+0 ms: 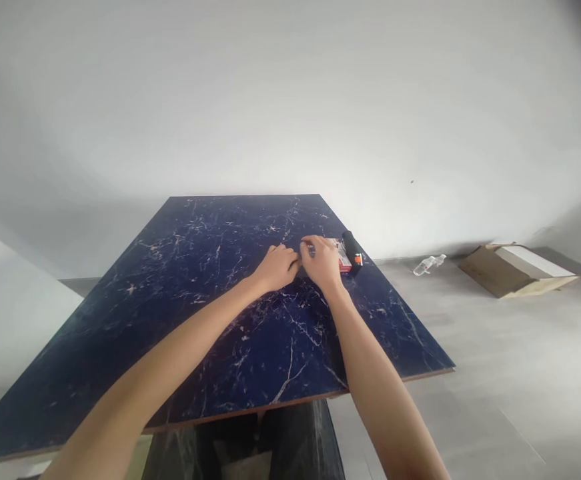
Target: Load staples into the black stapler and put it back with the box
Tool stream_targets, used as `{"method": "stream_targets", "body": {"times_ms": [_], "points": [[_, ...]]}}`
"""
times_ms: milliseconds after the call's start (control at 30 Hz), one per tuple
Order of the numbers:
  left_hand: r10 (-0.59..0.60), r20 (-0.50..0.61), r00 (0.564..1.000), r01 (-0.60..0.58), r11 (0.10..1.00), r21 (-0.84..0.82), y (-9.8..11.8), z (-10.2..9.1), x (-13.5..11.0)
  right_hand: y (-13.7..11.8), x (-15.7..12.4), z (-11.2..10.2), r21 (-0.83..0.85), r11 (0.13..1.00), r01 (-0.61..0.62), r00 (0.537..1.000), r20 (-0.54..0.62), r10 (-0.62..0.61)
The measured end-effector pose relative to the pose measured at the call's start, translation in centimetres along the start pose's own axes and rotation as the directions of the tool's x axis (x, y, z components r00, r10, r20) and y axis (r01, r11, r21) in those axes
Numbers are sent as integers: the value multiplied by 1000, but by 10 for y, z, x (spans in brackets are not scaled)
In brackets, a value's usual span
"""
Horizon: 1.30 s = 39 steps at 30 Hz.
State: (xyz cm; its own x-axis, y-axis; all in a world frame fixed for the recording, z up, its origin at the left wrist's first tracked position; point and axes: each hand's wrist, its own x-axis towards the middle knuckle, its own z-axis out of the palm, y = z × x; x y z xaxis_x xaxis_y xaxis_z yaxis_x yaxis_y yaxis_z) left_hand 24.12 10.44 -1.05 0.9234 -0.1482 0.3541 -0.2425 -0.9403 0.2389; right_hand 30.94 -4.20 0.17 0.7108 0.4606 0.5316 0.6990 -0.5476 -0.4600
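Note:
My left hand (277, 268) is over the blue marbled tabletop (220, 240), fingers curled in and thumb pressed against them. Close by on its right, my right hand (321, 261) bends its thumb and fingers toward each other in a pinch. The fingertips of both hands nearly meet. Whatever they hold, if anything, is too small or hidden to make out. Just past my right hand lies a red and white box (344, 259), partly covered by that hand. Beside the box is a black object with an orange part (353, 251), its kind unclear.
A pale wall (290, 100) rises behind the table. On the grey floor to the right lie a clear plastic bottle (429, 265) and an opened cardboard box (515, 270). The table's right edge slants down toward the front right corner. Dark-clothed legs (300, 440) show below the front edge.

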Motion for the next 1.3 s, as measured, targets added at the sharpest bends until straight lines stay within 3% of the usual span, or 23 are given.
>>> {"method": "stream_targets", "body": {"times_ms": [133, 200, 300, 400, 533, 1067, 1300], "points": [[-152, -37, 988, 153, 987, 37, -24, -32, -77, -39, -19, 28, 172, 974, 146, 932, 308, -194], [-210, 17, 978, 209, 977, 40, -34, -42, -107, -55, -31, 40, 197, 963, 182, 884, 397, -248], [-189, 115, 975, 185, 982, 43, -41, -51, -129, -71, -43, 51, 219, 949, 228, 833, 461, -307], [-159, 149, 976, 163, 987, -16, -44, -55, -132, -75, -46, 54, 238, 942, 238, 819, 472, -326], [-137, 102, 985, 146, 986, -80, -44, -54, -130, -72, -42, 52, 234, 941, 244, 813, 479, -330], [-86, 123, 989, 89, 996, -18, -41, -49, -131, -66, -42, 52, 277, 909, 313, 778, 474, -412], [-97, 140, 985, 102, 994, -29, -40, -50, -130, -67, -43, 49, 302, 915, 267, 781, 488, -389]]}}
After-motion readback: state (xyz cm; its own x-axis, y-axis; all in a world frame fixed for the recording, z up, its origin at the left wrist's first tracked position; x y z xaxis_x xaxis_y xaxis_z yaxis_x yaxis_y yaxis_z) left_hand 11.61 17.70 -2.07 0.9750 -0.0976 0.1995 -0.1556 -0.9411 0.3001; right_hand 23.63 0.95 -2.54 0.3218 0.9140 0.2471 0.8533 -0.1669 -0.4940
